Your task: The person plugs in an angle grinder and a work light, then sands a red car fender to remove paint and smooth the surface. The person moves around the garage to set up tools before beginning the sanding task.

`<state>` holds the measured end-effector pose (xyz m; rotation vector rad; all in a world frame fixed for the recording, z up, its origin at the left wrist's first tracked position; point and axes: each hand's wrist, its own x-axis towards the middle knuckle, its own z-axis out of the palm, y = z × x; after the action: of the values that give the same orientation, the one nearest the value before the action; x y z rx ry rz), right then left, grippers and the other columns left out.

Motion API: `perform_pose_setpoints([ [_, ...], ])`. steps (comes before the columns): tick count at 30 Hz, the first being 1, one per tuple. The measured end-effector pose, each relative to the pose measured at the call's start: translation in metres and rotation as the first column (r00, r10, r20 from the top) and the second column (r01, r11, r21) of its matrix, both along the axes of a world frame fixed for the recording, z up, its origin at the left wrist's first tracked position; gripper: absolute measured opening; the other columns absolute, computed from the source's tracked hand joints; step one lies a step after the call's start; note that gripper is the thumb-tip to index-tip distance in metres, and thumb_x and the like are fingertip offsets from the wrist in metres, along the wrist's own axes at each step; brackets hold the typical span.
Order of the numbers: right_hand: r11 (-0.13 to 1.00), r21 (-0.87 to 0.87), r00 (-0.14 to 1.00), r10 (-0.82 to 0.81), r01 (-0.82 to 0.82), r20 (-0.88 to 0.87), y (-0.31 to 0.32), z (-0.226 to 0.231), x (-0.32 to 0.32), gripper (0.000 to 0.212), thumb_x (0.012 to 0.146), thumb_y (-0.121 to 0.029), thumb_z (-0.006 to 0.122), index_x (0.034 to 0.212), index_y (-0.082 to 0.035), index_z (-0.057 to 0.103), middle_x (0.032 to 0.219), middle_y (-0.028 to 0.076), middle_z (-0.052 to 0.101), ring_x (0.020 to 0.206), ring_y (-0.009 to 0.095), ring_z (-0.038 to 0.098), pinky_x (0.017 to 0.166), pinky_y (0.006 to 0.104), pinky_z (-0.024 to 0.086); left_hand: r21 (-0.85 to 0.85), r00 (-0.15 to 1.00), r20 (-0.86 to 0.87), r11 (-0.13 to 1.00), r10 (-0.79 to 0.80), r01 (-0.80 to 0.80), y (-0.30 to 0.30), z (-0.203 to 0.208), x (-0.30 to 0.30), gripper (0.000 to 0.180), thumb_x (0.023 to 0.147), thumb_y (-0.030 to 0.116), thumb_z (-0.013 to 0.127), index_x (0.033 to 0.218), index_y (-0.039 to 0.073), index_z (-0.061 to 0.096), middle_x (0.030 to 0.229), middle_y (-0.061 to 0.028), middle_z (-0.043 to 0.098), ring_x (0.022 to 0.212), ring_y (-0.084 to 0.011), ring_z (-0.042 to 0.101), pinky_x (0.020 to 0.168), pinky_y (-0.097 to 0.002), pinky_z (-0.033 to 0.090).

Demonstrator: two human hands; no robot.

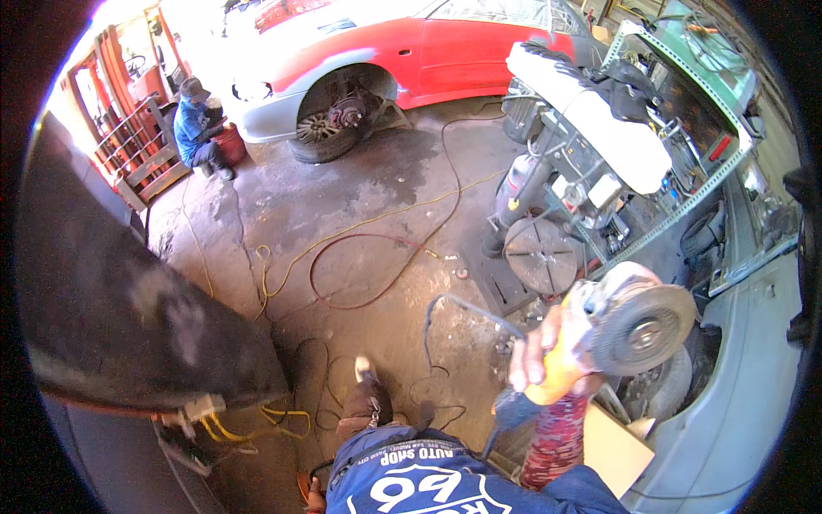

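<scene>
My right hand (533, 355) is wrapped round the yellow body of an angle grinder (561, 364), raised at the right. The grinder's round grey disc (644, 332) faces up toward me, and its guard sits behind the disc. A dark cord runs from the tool's rear end down past my sleeve. Only a small part of my left hand (316, 497) shows, low at the bottom edge beside my blue shirt. Something orange and a dark cord lie next to it; its fingers are mostly hidden.
A red and grey car (428, 56) with a wheel off stands ahead. A person in blue (195, 128) sits by it. Hoses and cords (360, 236) cross the floor. At right are a metal rack (685, 214) and a grey-blue car panel (762, 343); a dark panel (145, 308) is left.
</scene>
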<state>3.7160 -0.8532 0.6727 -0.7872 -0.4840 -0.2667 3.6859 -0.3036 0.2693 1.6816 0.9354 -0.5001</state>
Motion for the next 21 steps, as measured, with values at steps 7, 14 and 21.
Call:
perform_pose_setpoints([
  [7,0.956,-0.249,0.977,0.107,-0.152,-0.187,-0.12,-0.028,0.222,0.077,0.066,-0.023,0.094,0.125,0.0,0.052,0.093,0.02,0.069,0.087,0.034,0.069,0.078,0.0466,0.058,0.015,0.998,-0.001,0.998,-0.057,0.057,-0.125,-0.013,0.228,0.05,0.094,0.051,0.061,0.131,0.017,0.066,0.105,-0.0118,0.07,0.091,-0.0395,0.066,0.079,-0.0512,0.056],
  [14,0.912,-0.354,0.918,-0.308,0.21,-0.25,-0.206,0.005,0.363,0.094,0.072,-0.034,0.09,0.146,-0.006,0.041,0.106,0.017,0.067,0.088,0.028,0.07,0.074,0.0409,0.059,0.041,0.979,-0.01,0.978,-0.204,0.204,-0.229,0.028,0.44,0.051,0.094,0.052,0.06,0.13,0.016,0.066,0.106,-0.0123,0.07,0.091,-0.0396,0.066,0.08,-0.0512,0.055],
  [21,0.943,-0.214,0.837,-0.326,0.255,-0.439,-0.328,-0.013,0.506,0.085,0.069,-0.019,0.087,0.141,-0.001,0.045,0.105,0.016,0.066,0.088,0.026,0.068,0.077,0.0416,0.058,0.069,0.925,-0.034,0.922,-0.379,0.38,-0.364,0.029,0.642,0.051,0.094,0.053,0.06,0.13,0.016,0.066,0.106,-0.0128,0.07,0.092,-0.0397,0.066,0.08,-0.0512,0.055],
])
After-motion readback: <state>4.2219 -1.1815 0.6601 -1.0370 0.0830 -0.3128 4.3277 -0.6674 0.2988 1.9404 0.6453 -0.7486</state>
